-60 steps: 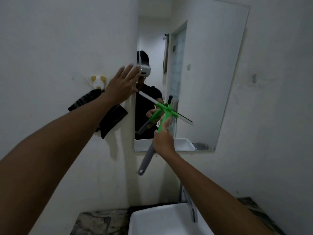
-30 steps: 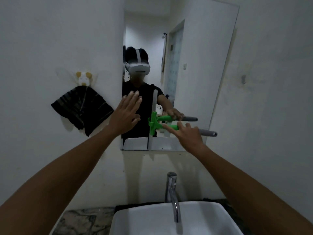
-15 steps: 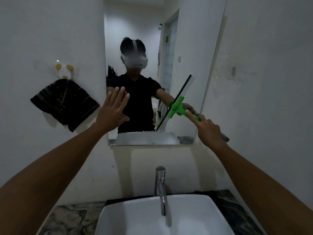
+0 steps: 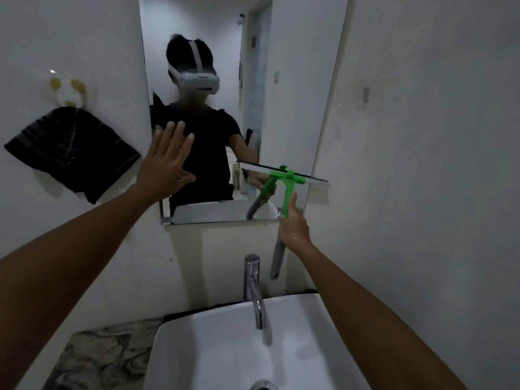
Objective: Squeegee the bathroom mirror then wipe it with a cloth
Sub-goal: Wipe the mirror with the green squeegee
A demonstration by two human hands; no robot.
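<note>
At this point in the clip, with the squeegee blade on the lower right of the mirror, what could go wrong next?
The squeegee blade overhangs the right edge of the mirror, so a stroke may skip off onto the wall. The right hand grips low, near the mirror's bottom edge and above the faucet; a downward pull might knock the grey handle end against it. The open left hand looks pressed near the glass and may leave smears for the dark cloth to remove.

Single head-worn wide-angle view, facing forward and slightly down at tall frameless wall mirror (image 4: pixel 287 80) from close range. Both forearms enter from bottom corners. White ceramic basin (image 4: pixel 225 356) and chrome tap (image 4: pixel 254 291) fill lower edge, directly beneath. Straight edges bow near frame borders. No second view.
</note>
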